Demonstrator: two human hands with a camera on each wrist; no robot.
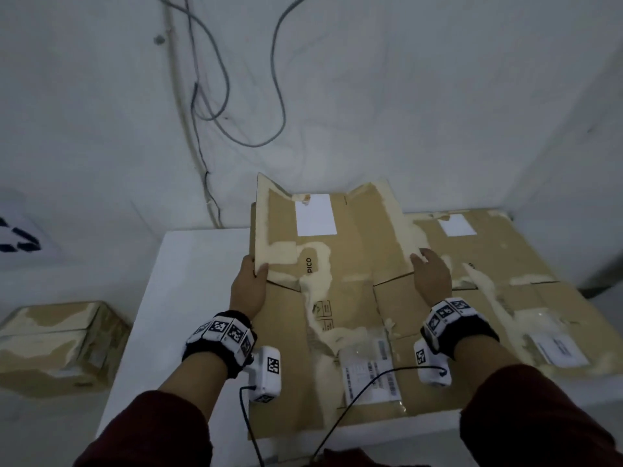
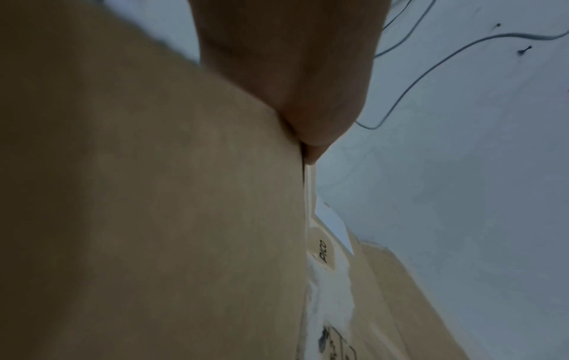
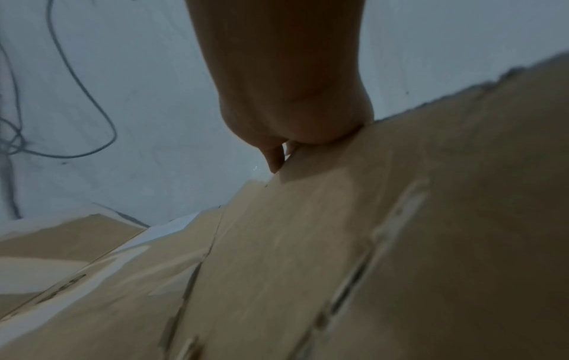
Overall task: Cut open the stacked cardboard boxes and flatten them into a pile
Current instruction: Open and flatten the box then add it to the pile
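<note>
Here, an opened box (image 1: 323, 264) marked "PICO" is held by both side edges above a white tabletop (image 1: 188, 264). Its near half lies flat, while the far half is lifted and tilted up toward the wall. The left hand (image 1: 247, 288) is seen pinching the left edge, thumb on top and fingers (image 1: 261, 271) curled under the panel. The right hand (image 1: 433, 281) is laid against the right edge, thumb on the upper face; in the right wrist view its fingers (image 3: 274, 156) are seen curled round the edge, so a grip is judged likely.

A second flattened box (image 1: 505, 264) lies just to the right, partly overlapped by the first. An uncut box (image 1: 57, 345) is left well apart on the floor at the far left, so the task is judged only partly done. Torn tape and shipping labels are visible across both sheets.

For the step in hand, the raised half should be pressed down along its crease with even pressure from both sides, so that the sheet is not skewed. It should then be squared over the sheet on the right so a tidy pile is formed. Care should be taken that the wrist cables (image 1: 357, 392) trailing over the near panel are not trapped.
</note>
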